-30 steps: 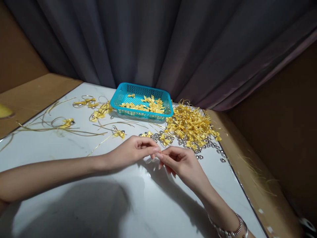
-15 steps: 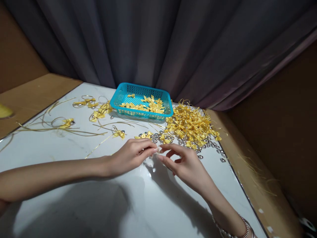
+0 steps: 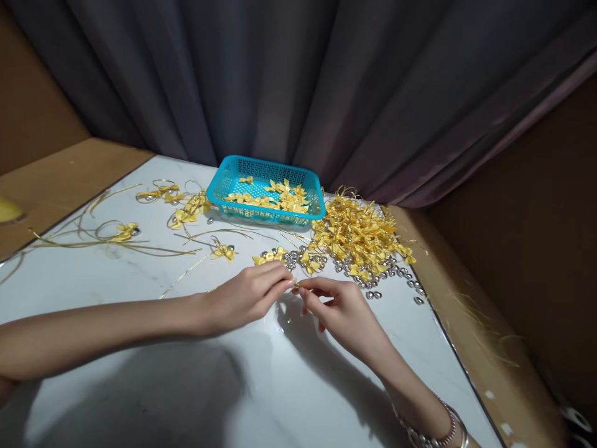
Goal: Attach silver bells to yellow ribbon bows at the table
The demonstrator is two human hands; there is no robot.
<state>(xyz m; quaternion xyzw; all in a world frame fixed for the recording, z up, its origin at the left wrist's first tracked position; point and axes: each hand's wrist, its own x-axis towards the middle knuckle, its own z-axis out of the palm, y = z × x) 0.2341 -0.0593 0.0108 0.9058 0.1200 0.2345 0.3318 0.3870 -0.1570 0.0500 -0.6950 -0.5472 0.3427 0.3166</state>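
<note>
My left hand (image 3: 254,292) is closed in a pinch above the white table, its fingertips pointing right. Facing it, my right hand (image 3: 340,308) pinches with thumb and forefinger, the tips almost touching the left ones. A short bit of thin gold cord (image 3: 296,285) shows between the fingertips; the rest is hidden by the fingers. Just beyond the hands lie yellow ribbon bows (image 3: 310,262) among small silver beads (image 3: 291,258). To the right is a large heap of yellow bows with gold cords (image 3: 357,233).
A blue plastic basket (image 3: 219,202) with loose yellow bows stands at the back of the white table (image 3: 261,386). Gold cords (image 3: 153,251) and a few bows (image 3: 125,233) are scattered on the left. A dark curtain (image 3: 261,81) hangs behind.
My right hand has moved slightly left and closed its thumb and forefinger into a pinch at the left fingertips. My left hand is nearly still.
</note>
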